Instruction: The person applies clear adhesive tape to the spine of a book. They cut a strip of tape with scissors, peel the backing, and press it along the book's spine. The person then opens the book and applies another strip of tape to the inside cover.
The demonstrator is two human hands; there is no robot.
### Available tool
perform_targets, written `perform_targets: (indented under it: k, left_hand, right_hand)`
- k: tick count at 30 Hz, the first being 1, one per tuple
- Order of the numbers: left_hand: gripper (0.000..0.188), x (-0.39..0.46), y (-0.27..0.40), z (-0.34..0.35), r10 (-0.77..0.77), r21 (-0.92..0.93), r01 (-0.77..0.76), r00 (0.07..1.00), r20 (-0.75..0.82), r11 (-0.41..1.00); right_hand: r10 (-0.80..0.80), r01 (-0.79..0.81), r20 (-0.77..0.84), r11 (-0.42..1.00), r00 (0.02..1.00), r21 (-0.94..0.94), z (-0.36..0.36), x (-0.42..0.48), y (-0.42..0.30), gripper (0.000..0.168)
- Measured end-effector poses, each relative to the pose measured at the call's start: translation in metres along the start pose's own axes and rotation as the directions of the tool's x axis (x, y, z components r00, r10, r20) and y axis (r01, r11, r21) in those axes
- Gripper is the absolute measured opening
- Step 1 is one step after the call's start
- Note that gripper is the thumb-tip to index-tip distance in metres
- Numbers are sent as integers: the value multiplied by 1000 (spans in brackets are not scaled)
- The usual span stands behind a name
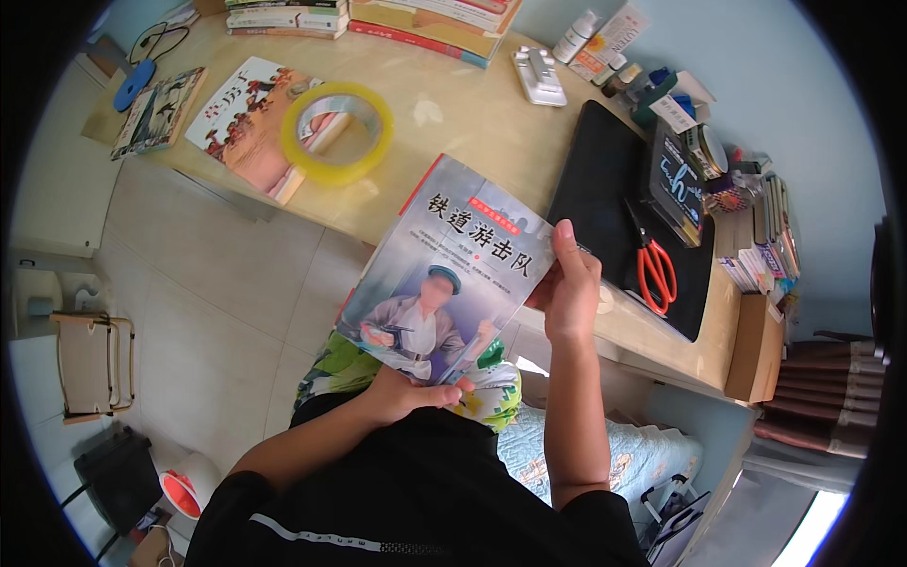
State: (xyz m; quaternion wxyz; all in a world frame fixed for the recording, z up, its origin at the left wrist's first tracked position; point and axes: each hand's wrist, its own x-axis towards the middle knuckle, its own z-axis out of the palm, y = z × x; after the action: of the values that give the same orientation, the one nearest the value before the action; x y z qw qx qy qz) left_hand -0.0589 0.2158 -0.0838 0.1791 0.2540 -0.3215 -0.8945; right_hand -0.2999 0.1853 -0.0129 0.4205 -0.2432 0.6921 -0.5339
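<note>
A paperback book (453, 269) with a grey illustrated cover is held tilted above my lap, its front facing me. My left hand (414, 397) grips its bottom edge, thumb over the cover's lower corner. Along the right edge, my right hand (572, 283) pinches it, thumb in front and fingers hidden behind. Beyond it on the wooden desk (468, 135), a large roll of clear yellowish tape (379, 149) rests partly on another paperback (248, 120). Red-handled scissors (655, 273) lie to the right on a black laptop (592, 170).
Stacked books (432, 35) stand at the desk's back. A white phone stand (540, 76), bottles (577, 35) and a dark box (677, 181) line the right side. At far left lie a thinner book (159, 113) and a blue round object (134, 85). A folding chair (88, 365) stands on the floor.
</note>
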Motion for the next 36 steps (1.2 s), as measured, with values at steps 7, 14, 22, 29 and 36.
perform_targets:
  k: [7, 14, 22, 29, 36]
  left_hand:
    - [43, -2, 2, 4, 90, 56, -90, 996, 1, 994]
    - [36, 2, 9, 5, 316, 492, -319, 944, 91, 810]
    - [90, -44, 103, -53, 269, 319, -392, 891, 366, 863]
    - [57, -59, 143, 22, 486, 692, -366, 874, 25, 622]
    - [47, -65, 135, 33, 617, 752, -421, 787, 25, 507]
  right_hand:
    - [-66, 65, 7, 995, 998, 76, 7, -4, 6, 57]
    - [-251, 190, 201, 940, 947, 282, 18, -36, 17, 63]
    - [-231, 74, 244, 851, 942, 519, 23, -38, 28, 63]
    - [-233, 21, 312, 830, 921, 557, 19, -39, 30, 65]
    - [-243, -21, 368, 810, 898, 586, 18, -42, 31, 65]
